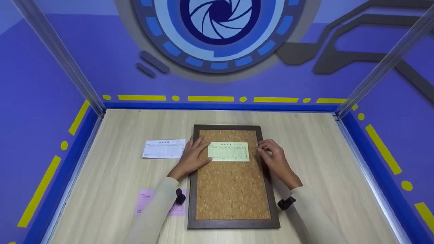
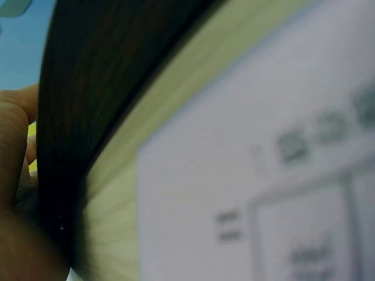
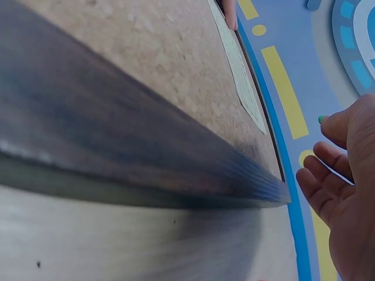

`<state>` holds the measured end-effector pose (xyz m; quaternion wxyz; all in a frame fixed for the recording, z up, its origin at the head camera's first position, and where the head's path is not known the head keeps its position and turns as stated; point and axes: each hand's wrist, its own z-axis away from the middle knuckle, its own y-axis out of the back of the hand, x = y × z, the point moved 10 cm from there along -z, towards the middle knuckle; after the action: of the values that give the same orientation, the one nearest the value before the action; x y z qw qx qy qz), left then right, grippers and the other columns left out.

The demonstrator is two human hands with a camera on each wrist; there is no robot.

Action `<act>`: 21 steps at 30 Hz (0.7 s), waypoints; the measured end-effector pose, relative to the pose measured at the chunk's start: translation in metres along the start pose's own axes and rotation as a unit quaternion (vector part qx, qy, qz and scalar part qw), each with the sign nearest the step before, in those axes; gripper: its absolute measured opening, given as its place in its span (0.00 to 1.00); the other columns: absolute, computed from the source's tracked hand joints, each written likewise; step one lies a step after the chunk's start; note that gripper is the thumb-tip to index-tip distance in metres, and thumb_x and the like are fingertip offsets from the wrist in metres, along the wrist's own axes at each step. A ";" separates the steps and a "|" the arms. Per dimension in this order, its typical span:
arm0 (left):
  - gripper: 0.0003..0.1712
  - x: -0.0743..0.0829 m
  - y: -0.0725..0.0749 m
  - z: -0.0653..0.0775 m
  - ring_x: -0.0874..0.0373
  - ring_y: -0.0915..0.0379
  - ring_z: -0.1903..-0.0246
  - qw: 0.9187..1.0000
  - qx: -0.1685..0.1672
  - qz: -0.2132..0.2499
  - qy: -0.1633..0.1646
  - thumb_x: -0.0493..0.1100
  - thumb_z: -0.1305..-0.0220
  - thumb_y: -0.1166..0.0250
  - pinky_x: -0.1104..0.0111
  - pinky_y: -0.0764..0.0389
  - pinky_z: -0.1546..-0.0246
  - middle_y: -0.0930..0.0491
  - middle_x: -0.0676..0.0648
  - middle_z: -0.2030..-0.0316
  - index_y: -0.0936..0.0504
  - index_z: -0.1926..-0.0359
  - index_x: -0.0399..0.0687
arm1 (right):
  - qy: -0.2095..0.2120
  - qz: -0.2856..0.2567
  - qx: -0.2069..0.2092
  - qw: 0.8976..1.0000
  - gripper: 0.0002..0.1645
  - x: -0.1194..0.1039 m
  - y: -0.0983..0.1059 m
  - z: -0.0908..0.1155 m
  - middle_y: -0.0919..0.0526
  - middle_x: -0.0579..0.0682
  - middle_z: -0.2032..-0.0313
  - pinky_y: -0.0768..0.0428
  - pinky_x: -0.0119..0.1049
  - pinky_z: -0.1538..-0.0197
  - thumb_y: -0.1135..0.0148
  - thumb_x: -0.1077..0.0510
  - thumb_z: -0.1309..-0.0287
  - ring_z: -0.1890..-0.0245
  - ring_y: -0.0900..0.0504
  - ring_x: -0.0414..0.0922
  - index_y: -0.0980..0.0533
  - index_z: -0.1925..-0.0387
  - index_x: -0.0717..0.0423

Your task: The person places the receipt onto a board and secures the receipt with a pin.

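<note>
A green printed slip (image 1: 228, 151) lies on a cork board (image 1: 233, 193) with a dark brown frame (image 1: 234, 224). My left hand (image 1: 194, 156) rests with spread fingers over the board's left edge, its thumb and a fingertip at the slip's left side. On the other side, my right hand (image 1: 274, 156) hovers by the frame's right edge, apart from the slip. Its thumb and index finger pinch a tiny thing with a green tip (image 3: 321, 119), seen in the right wrist view; most of it is hidden by the fingers.
Left of the board, a white printed slip (image 1: 164, 149) lies on the wooden table (image 1: 118, 176), close by the left hand. A pink slip (image 1: 144, 200) lies nearer, partly under the left forearm. Blue walls (image 1: 101, 61) with metal corner posts enclose the table.
</note>
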<state>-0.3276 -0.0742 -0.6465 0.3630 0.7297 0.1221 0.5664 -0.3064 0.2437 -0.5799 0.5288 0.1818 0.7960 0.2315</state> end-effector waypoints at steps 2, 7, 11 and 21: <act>0.43 -0.001 -0.001 0.000 0.29 0.73 0.14 1.000 -0.003 -0.001 0.002 0.59 0.29 0.30 0.31 0.63 0.19 0.51 0.42 0.11 0.28 0.18 0.51 | -0.003 -0.004 -0.007 1.000 0.02 -0.001 -0.003 -0.001 0.14 0.62 0.45 0.13 0.48 0.44 0.33 0.69 0.25 0.47 0.14 0.50 0.16 0.56 0.66; 0.43 0.006 0.002 0.002 0.28 0.73 0.14 1.000 -0.011 -0.016 0.005 0.57 0.27 0.30 0.30 0.61 0.19 0.52 0.42 0.11 0.29 0.18 0.50 | -0.007 -0.004 -0.015 1.000 0.02 -0.004 -0.008 -0.004 0.14 0.64 0.45 0.14 0.40 0.48 0.32 0.67 0.25 0.49 0.15 0.48 0.15 0.58 0.64; 0.42 0.008 0.004 0.004 0.26 0.71 0.14 1.000 -0.004 -0.015 0.001 0.55 0.27 0.30 0.27 0.59 0.21 0.50 0.40 0.12 0.29 0.18 0.49 | 0.006 -0.007 -0.023 1.000 0.02 -0.010 -0.012 -0.007 0.14 0.63 0.47 0.21 0.31 0.56 0.33 0.68 0.25 0.56 0.17 0.46 0.16 0.58 0.63; 0.43 0.002 0.000 0.002 0.29 0.73 0.14 1.000 -0.008 -0.018 0.002 0.58 0.28 0.30 0.30 0.61 0.19 0.50 0.39 0.12 0.28 0.18 0.50 | 0.030 -0.019 -0.050 0.998 0.04 -0.022 -0.021 -0.017 0.15 0.63 0.49 0.21 0.30 0.58 0.34 0.68 0.24 0.57 0.18 0.46 0.18 0.58 0.68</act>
<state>-0.3250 -0.0738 -0.6448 0.3788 0.7237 0.1316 0.5617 -0.3151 0.2117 -0.5686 0.5175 0.1333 0.8022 0.2664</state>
